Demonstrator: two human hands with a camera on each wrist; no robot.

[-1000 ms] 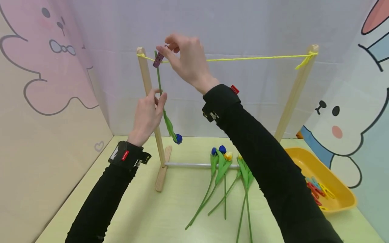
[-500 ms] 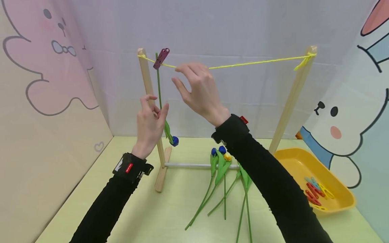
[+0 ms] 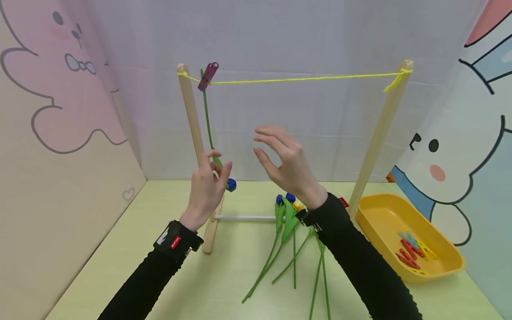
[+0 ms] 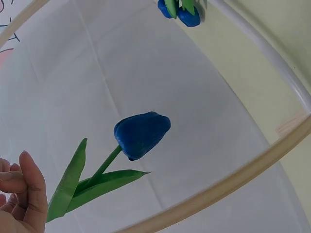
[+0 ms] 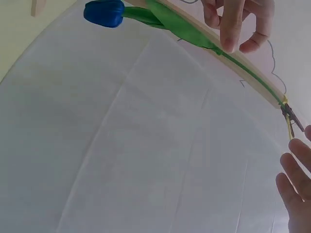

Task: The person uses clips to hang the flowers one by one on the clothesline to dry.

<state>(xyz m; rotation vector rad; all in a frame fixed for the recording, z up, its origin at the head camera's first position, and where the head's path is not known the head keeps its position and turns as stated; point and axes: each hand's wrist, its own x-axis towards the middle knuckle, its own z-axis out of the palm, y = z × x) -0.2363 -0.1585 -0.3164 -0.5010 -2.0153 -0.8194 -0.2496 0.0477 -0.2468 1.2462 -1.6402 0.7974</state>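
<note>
A blue tulip (image 4: 142, 135) with green leaves hangs head down from the yellow string (image 3: 304, 80). A purple clothespin (image 3: 208, 77) clips its stem to the string near the left post. My left hand (image 3: 207, 186) is beside the lower stem and leaves, fingers loosely bent and holding nothing; it hides part of the leaves in the head view. My right hand (image 3: 288, 164) is in the air right of the flower, its fingers spread in a loose curve with nothing between them. Its fingers (image 5: 297, 170) also show in the right wrist view.
Several blue and yellow tulips (image 3: 286, 218) lie on the table, partly behind my right sleeve. A yellow tray (image 3: 384, 213) at the right holds red, yellow and blue clothespins (image 3: 412, 251). Wooden posts (image 3: 191, 115) and a white bar (image 3: 248, 218) form the frame.
My right hand has let go of the purple clothespin and moved down and right. My left hand has left the stem and dropped lower. The tulip stays hanging; the string dipped, then rose back.
</note>
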